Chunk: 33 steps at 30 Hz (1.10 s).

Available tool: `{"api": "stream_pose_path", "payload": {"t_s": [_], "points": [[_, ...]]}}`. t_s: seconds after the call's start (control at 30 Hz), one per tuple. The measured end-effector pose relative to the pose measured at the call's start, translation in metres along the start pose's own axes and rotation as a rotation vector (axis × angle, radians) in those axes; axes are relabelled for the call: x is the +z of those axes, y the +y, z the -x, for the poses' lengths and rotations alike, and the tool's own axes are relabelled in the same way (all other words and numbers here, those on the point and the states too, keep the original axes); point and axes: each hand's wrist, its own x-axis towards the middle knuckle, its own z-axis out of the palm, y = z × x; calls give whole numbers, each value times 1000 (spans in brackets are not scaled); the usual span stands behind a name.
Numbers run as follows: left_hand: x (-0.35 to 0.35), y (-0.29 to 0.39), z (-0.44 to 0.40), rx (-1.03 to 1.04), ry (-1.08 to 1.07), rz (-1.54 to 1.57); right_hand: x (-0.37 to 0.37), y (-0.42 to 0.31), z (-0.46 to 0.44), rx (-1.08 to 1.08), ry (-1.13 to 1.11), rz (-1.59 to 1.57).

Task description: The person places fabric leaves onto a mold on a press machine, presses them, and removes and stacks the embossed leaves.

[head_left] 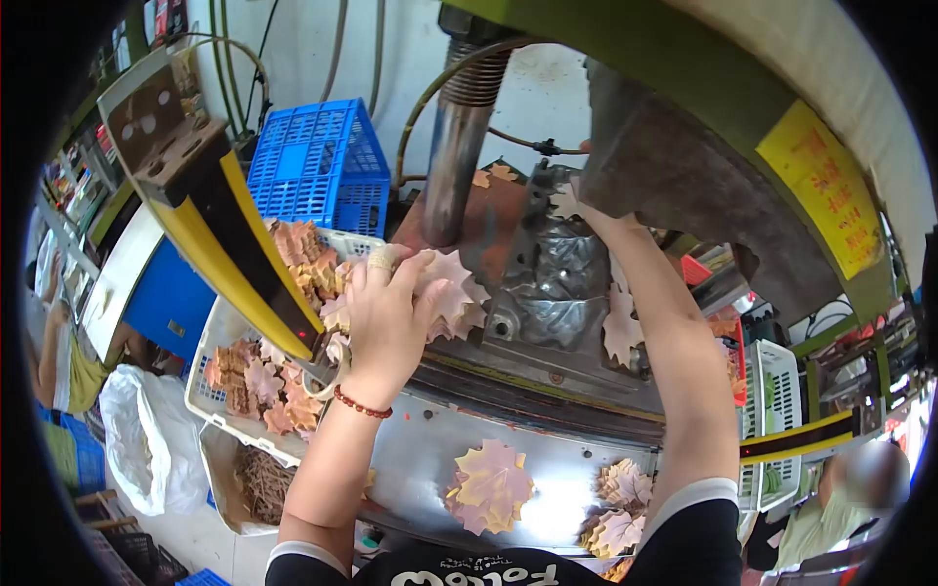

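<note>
My left hand point(386, 317) holds pink and yellow leaf-shaped pieces point(452, 296) at its right side, left of the metal mould. A tan wrap covers one of its fingers. My right arm reaches up to the far end of the leaf-patterned metal mould point(557, 283); the right hand is mostly hidden behind the dark press block, beside a pale leaf piece point(565, 202). Another leaf piece point(621, 324) lies at the mould's right edge. On the metal table front rests a leaf stack point(491, 486), with more leaves point(618, 523) to its right.
A white basket point(207, 376) of leaf pieces stands left, behind a yellow-black guard bar point(239, 254). A blue crate point(313, 166) is at the back. The press block point(694, 176) and a steel column point(459, 146) rise over the table. Another person point(831, 508) is at right.
</note>
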Motion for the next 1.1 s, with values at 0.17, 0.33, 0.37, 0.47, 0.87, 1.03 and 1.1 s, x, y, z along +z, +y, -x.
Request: {"api": "stream_pose_path", "payload": {"t_s": [0.17, 0.33, 0.37, 0.47, 0.87, 1.03, 1.1], "points": [[-24, 0, 16, 64, -216, 115, 13, -113, 52, -82, -542, -84], [-19, 0, 24, 168, -172, 23, 51, -126, 58, -384, -537, 381], [-19, 1, 24, 177, -157, 10, 52, -126, 61, -476, -410, 435], [-19, 2, 24, 207, -140, -72, 48, -147, 82, -818, -268, 735], [-21, 7, 7, 158, -259, -136, 6, -136, 62, -139, -393, -225], [-8, 18, 1, 156, -288, -286, 10, -135, 69, -144, -420, -130], [-9, 16, -5, 129, -300, -252, 6, -137, 70, -126, -419, -126]]}}
